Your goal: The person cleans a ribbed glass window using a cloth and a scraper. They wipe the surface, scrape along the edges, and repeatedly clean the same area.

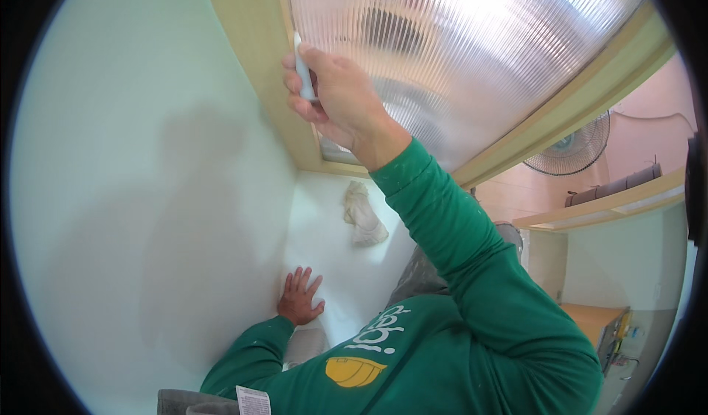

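Note:
My right hand (335, 94) is raised in front of a ribbed translucent panel (472, 54) set in a pale wooden frame (258, 76). Its fingers close around a slim white tool with a pointed tip (304, 76); its exact kind does not show. The tip points upward and lies at the line where frame and panel meet; whether it touches cannot be told. Lower down, my left hand (299, 297) rests flat with spread fingers on a white surface (324, 231), close to the wall, holding nothing. A crumpled off-white cloth (365, 216) lies on that surface.
A pale wall (125, 157) rises along the left and carries my shadow. Beyond the frame at right stand a round fan (571, 146) and a wooden-edged ledge (612, 207) with dark grey items. Further down is a brown-topped cabinet (594, 319) with cables beside it.

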A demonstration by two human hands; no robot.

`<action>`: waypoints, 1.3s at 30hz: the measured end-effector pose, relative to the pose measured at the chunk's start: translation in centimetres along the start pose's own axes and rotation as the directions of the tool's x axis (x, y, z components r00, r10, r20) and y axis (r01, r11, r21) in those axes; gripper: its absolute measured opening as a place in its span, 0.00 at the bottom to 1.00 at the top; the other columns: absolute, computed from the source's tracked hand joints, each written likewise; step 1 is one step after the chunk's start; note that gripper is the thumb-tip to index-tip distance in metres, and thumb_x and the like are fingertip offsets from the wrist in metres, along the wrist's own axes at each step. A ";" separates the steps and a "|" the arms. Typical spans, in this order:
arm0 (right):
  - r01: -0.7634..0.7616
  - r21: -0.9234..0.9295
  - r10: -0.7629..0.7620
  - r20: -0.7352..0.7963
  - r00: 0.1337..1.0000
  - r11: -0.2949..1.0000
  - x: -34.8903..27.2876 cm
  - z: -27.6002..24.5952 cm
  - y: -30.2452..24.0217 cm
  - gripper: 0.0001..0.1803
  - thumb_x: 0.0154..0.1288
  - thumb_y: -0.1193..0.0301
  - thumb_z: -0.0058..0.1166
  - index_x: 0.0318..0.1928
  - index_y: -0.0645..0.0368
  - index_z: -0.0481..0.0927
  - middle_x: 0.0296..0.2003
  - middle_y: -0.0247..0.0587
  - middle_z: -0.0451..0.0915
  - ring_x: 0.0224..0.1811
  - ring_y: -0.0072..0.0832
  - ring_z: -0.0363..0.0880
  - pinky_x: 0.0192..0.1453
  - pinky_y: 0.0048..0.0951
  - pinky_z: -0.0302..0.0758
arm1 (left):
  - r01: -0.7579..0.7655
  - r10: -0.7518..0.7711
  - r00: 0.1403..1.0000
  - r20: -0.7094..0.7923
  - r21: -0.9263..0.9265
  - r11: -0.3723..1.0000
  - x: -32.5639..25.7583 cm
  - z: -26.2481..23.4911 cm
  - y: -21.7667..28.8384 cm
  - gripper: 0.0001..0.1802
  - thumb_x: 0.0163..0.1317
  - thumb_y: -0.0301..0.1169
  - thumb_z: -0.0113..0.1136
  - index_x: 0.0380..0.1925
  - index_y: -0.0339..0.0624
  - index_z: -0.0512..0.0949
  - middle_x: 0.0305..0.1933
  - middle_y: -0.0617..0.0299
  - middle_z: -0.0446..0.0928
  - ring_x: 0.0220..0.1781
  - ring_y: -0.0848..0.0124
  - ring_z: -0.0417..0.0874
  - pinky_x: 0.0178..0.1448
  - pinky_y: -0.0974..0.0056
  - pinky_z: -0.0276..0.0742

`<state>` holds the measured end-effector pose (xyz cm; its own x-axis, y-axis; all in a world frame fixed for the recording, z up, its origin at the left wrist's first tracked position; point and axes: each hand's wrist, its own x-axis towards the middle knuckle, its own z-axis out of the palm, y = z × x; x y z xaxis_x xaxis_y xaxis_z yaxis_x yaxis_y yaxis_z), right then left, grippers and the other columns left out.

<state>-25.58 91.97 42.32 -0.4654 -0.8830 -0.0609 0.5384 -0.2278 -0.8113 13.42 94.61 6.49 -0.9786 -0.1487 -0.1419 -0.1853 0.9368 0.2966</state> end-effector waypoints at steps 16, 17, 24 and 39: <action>-0.064 -0.046 0.063 -0.021 0.998 0.997 -0.3 -2.4 2.0 0.17 0.84 0.60 0.41 0.45 0.61 0.75 0.29 0.35 0.74 0.21 0.24 0.68 0.21 0.24 0.59 | 0.038 -0.038 0.997 0.068 0.010 0.999 0.1 0.0 1.1 0.42 0.66 0.56 0.56 0.78 0.54 0.65 0.83 0.46 0.54 0.86 0.45 0.48 0.86 0.37 0.41; -0.065 -0.042 0.064 -0.019 0.998 0.997 -0.4 -2.0 1.7 0.17 0.84 0.60 0.41 0.45 0.61 0.75 0.29 0.35 0.74 0.21 0.24 0.68 0.21 0.23 0.59 | 0.034 -0.035 0.998 0.061 0.014 0.999 0.1 0.1 0.9 0.42 0.66 0.56 0.56 0.78 0.54 0.65 0.83 0.46 0.54 0.86 0.45 0.48 0.86 0.37 0.41; 0.133 0.003 -0.133 0.108 0.985 0.991 0.9 2.5 -5.0 0.17 0.84 0.60 0.42 0.47 0.62 0.76 0.29 0.36 0.76 0.21 0.24 0.69 0.21 0.22 0.59 | 0.024 -0.024 0.999 0.038 -0.008 1.000 -0.2 0.9 1.0 0.43 0.64 0.55 0.60 0.77 0.51 0.67 0.82 0.42 0.55 0.85 0.42 0.48 0.85 0.35 0.42; 0.163 -0.051 -0.152 0.172 0.973 0.985 1.6 3.6 -8.9 0.17 0.83 0.62 0.43 0.43 0.64 0.74 0.28 0.37 0.76 0.20 0.25 0.71 0.18 0.24 0.60 | 0.019 -0.019 1.000 0.022 0.014 1.000 -0.1 0.6 1.1 0.42 0.66 0.57 0.57 0.77 0.54 0.66 0.82 0.45 0.57 0.84 0.43 0.51 0.85 0.35 0.45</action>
<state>-28.55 91.13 51.54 -0.4137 -0.8956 0.1639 0.4190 -0.3471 -0.8390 13.35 95.83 6.25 -0.9727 -0.1597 -0.1686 -0.2027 0.9381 0.2809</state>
